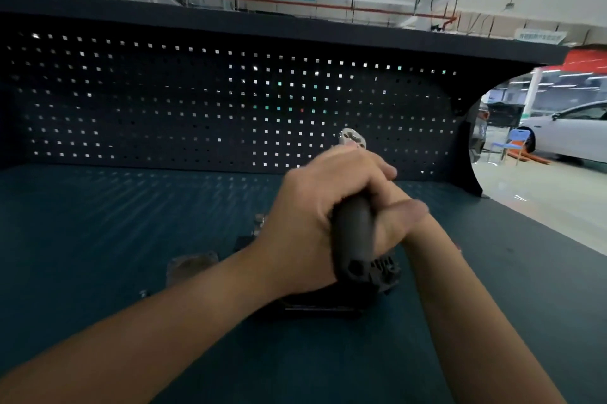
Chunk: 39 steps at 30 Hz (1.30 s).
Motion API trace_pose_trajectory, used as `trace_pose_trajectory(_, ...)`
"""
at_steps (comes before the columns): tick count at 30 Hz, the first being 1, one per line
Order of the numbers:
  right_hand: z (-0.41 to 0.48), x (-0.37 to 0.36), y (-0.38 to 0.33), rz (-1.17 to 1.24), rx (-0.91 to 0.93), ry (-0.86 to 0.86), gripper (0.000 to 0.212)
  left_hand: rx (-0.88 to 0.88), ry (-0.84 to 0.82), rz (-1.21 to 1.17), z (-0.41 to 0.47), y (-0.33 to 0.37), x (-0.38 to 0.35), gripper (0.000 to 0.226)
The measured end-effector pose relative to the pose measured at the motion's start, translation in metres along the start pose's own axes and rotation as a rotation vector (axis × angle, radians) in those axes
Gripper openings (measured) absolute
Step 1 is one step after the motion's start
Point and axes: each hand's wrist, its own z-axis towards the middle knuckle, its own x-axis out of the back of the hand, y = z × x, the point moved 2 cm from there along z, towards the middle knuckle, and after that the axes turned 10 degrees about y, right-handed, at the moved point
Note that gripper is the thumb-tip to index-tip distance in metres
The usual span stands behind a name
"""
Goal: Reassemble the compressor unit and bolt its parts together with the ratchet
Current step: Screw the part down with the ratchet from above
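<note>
Two hands are clamping the ratchet (354, 233): L hand (312, 206) fingers wrapping handle, R hand (397, 226) thumb curling on. Stiff steel, prob. heavyish; gripping handle end is suiting leverage.

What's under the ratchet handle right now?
A dark ribbed compressor part shows just below the ratchet handle. The left hand and right hand gripping the handle cover the rest of that part.

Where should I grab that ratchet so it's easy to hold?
Hold the ratchet by its thick dark handle, curling your hand round it from the side, as the left hand does. The handle is long and round, so it fills a fist. Leave the shiny head at the far end free.
</note>
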Motion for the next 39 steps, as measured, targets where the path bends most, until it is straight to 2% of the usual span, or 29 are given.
trace_pose_trajectory(2, -0.002, -0.007, 0.0, -0.023, -0.001, -0.026, 0.022, 0.046, 0.071, -0.074, 0.009, -0.01, 0.013, 0.02)
trace_pose_trajectory(5, -0.001, -0.005, -0.001, -0.048, 0.044, -0.072, 0.013, 0.497, 0.306, -0.584, 0.029, -0.033, 0.039, 0.035)
trace_pose_trajectory(8, -0.001, -0.006, -0.004, -0.097, 0.133, -0.063, 0.013, 0.855, 0.499, -0.978, 0.038, -0.062, 0.053, 0.026)
trace_pose_trajectory(11, -0.001, -0.013, -0.003, -0.175, 0.198, -0.044, 0.015, 1.054, 0.444, -1.22, 0.049, -0.083, 0.052, 0.024)
trace_pose_trajectory(13, 0.0, -0.016, -0.002, -0.175, 0.187, -0.03, 0.021, 1.123, 0.457, -1.216, 0.052, -0.091, 0.049, 0.029)
trace_pose_trajectory(15, 0.0, -0.017, 0.001, -0.178, 0.165, -0.018, 0.024, 1.162, 0.547, -1.114, 0.05, -0.093, 0.048, 0.031)
trace_pose_trajectory(17, 0.002, -0.017, 0.002, -0.185, 0.141, -0.021, 0.02, 1.06, 0.544, -0.949, 0.042, -0.078, 0.05, 0.027)
trace_pose_trajectory(18, 0.002, -0.017, 0.003, -0.182, 0.128, -0.035, 0.015, 0.939, 0.485, -0.855, 0.037, -0.066, 0.051, 0.027)
trace_pose_trajectory(20, 0.002, -0.02, 0.004, -0.166, 0.126, -0.048, 0.004, 0.53, 0.265, -0.458, 0.021, -0.037, 0.052, 0.026)
trace_pose_trajectory(22, -0.001, -0.023, 0.003, -0.2, 0.192, -0.027, 0.012, 0.145, -0.031, -0.031, 0.009, -0.021, 0.046, 0.016)
trace_pose_trajectory(23, -0.002, -0.024, 0.002, -0.231, 0.224, -0.013, 0.019, 0.078, -0.143, 0.061, 0.006, -0.022, 0.045, 0.017)
trace_pose_trajectory(24, -0.003, -0.025, 0.001, -0.231, 0.236, 0.004, 0.021, 0.109, -0.176, 0.043, 0.01, -0.025, 0.047, 0.023)
trace_pose_trajectory(25, -0.002, -0.025, 0.001, -0.193, 0.21, 0.011, 0.018, 0.218, -0.119, -0.085, 0.016, -0.03, 0.05, 0.028)
trace_pose_trajectory(27, 0.001, -0.025, 0.006, -0.118, 0.112, 0.005, 0.01, 0.46, 0.155, -0.372, 0.027, -0.045, 0.058, 0.039)
trace_pose_trajectory(28, 0.001, -0.024, 0.007, -0.094, 0.08, -0.006, 0.016, 0.57, 0.28, -0.466, 0.03, -0.053, 0.059, 0.041)
trace_pose_trajectory(30, 0.002, -0.021, 0.009, -0.04, 0.069, -0.053, 0.016, 0.745, 0.436, -0.674, 0.035, -0.066, 0.053, 0.035)
trace_pose_trajectory(32, -0.001, -0.017, 0.006, -0.018, 0.101, -0.085, 0.019, 0.903, 0.526, -0.888, 0.044, -0.077, 0.047, 0.033)
trace_pose_trajectory(34, -0.001, -0.016, 0.005, -0.063, 0.13, -0.095, 0.021, 1.073, 0.482, -1.076, 0.053, -0.087, 0.042, 0.034)
trace_pose_trajectory(36, -0.001, -0.017, 0.004, -0.124, 0.158, -0.108, 0.016, 1.167, 0.325, -1.229, 0.058, -0.093, 0.037, 0.036)
trace_pose_trajectory(39, -0.001, -0.018, 0.004, -0.147, 0.151, -0.187, 0.02, 1.231, 0.23, -1.172, 0.06, -0.093, 0.032, 0.035)
